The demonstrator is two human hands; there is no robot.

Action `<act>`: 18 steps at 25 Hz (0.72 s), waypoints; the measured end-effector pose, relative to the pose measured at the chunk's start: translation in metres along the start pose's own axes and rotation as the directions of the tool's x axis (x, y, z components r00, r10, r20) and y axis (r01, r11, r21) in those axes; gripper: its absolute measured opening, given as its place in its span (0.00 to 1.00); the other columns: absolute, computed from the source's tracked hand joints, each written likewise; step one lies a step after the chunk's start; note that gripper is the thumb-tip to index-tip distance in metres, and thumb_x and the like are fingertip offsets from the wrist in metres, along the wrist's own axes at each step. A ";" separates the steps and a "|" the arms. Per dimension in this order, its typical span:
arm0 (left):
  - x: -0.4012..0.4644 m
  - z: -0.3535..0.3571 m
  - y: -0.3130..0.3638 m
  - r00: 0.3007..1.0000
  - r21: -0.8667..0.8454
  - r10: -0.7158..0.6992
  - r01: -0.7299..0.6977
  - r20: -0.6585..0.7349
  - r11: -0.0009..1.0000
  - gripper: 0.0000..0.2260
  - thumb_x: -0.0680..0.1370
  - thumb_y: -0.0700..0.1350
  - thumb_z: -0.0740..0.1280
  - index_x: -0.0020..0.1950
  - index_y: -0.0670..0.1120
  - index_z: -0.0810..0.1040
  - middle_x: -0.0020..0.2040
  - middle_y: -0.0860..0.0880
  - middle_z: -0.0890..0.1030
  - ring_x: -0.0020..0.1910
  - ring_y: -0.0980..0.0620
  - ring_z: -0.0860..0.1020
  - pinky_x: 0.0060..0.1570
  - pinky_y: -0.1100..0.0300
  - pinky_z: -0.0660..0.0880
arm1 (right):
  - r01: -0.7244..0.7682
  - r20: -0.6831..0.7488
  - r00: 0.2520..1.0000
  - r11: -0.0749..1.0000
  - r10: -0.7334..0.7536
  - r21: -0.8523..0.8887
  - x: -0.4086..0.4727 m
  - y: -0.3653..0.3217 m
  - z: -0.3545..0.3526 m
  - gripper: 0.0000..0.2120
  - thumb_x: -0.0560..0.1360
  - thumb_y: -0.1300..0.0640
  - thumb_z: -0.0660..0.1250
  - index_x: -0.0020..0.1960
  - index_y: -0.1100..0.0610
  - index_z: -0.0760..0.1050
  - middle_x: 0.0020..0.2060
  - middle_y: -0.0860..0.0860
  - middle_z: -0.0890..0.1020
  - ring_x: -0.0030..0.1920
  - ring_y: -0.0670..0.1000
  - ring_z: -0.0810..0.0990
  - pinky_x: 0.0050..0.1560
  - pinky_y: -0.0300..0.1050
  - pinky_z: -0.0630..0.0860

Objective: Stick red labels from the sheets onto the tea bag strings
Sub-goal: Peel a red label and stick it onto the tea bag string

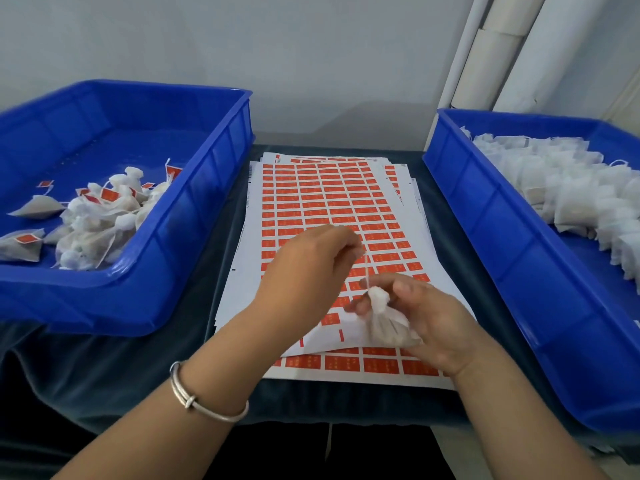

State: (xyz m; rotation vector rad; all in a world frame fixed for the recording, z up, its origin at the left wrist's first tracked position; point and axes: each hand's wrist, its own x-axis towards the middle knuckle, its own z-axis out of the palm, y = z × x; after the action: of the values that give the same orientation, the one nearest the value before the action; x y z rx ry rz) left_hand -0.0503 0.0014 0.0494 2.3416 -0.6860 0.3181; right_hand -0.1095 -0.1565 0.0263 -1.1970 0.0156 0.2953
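Head view showed the right hand (429, 317) gripping a tea bag (388, 327) just above the label sheets (332, 209), fingers curled round its gathered neck. The left hand (311, 268) pinched the upper end of the string (366, 268), drawn taut between the two hands. No label was visibly on the string yet. Labelled bags lay in the left bin (194, 216); unlabelled ones filled the right bin (491, 216). The thin string could slip from the pinch, or a peeled label might fold onto itself and stick crooked, since both hands were occupied.
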 end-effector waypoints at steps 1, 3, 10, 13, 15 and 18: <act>0.000 0.000 0.003 1.000 -0.019 0.025 -0.025 0.002 1.000 0.05 0.78 0.46 0.64 0.51 0.51 0.79 0.42 0.61 0.73 0.36 0.64 0.70 0.39 0.76 0.65 | 0.033 0.015 0.999 0.999 -0.033 -0.005 0.001 -0.003 -0.001 0.10 0.69 0.52 0.66 0.43 0.55 0.84 0.38 0.55 0.84 0.47 0.54 0.83 0.49 0.44 0.79; -0.002 -0.002 0.006 0.999 -0.068 0.047 -0.046 0.006 0.997 0.03 0.78 0.45 0.65 0.47 0.53 0.77 0.40 0.63 0.72 0.36 0.64 0.72 0.38 0.76 0.66 | 0.091 0.018 0.996 0.994 -0.092 0.057 0.007 -0.006 -0.001 0.11 0.72 0.58 0.63 0.40 0.57 0.84 0.36 0.56 0.84 0.43 0.53 0.83 0.49 0.43 0.79; -0.048 0.025 -0.037 0.894 0.125 -0.327 0.303 0.308 0.945 0.27 0.72 0.64 0.65 0.68 0.57 0.65 0.66 0.61 0.68 0.67 0.56 0.67 0.67 0.54 0.65 | 0.130 -0.202 0.975 0.977 -0.095 0.167 0.004 0.003 0.004 0.06 0.74 0.62 0.60 0.39 0.61 0.73 0.25 0.51 0.69 0.27 0.48 0.69 0.37 0.44 0.74; -0.058 0.039 -0.050 0.896 0.311 -0.320 0.223 0.308 0.924 0.37 0.71 0.69 0.61 0.74 0.54 0.57 0.76 0.56 0.57 0.75 0.53 0.53 0.72 0.50 0.44 | 0.106 -0.236 0.970 0.975 -0.058 0.194 -0.001 0.013 0.009 0.13 0.77 0.64 0.56 0.34 0.58 0.70 0.24 0.51 0.66 0.26 0.47 0.65 0.30 0.41 0.71; -0.058 0.042 -0.052 0.911 0.286 -0.305 0.224 0.279 0.932 0.36 0.71 0.69 0.60 0.74 0.55 0.58 0.76 0.55 0.57 0.75 0.53 0.53 0.71 0.52 0.44 | 0.094 -0.241 0.969 0.978 -0.047 0.184 -0.003 0.017 0.015 0.13 0.71 0.64 0.59 0.28 0.56 0.68 0.24 0.51 0.65 0.25 0.47 0.64 0.28 0.40 0.70; -0.057 0.044 -0.052 0.926 0.281 -0.287 0.215 0.245 0.935 0.31 0.73 0.67 0.60 0.73 0.55 0.63 0.75 0.55 0.60 0.75 0.53 0.55 0.72 0.53 0.47 | 0.038 -0.294 0.956 0.996 -0.012 0.082 -0.003 0.022 0.022 0.16 0.67 0.65 0.60 0.22 0.53 0.69 0.22 0.51 0.63 0.24 0.47 0.61 0.25 0.39 0.68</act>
State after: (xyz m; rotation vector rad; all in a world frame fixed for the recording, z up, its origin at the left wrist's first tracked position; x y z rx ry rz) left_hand -0.0671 0.0283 -0.0341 2.7143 -0.4843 -0.0536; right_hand -0.1203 -0.1299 0.0149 -1.1441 0.2693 0.0910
